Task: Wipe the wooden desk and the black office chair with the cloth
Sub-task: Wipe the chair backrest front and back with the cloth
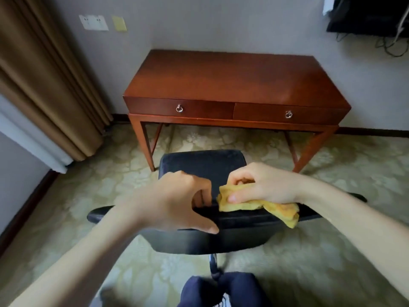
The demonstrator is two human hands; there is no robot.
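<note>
Two surfaces are to be wiped, and only one is being touched. The yellow cloth (272, 210) is pinched in the right hand (267, 185) and pressed on the top edge of the black office chair (199, 242). The backrest is gripped just beside it by the curled fingers of the left hand (177, 200). The chair is judged to be under way at its top edge only (the rest of it is taken as not yet done). The wooden desk (232, 78) stands beyond, apart from both hands. Whether it has been wiped cannot be told from its glossy top.
</note>
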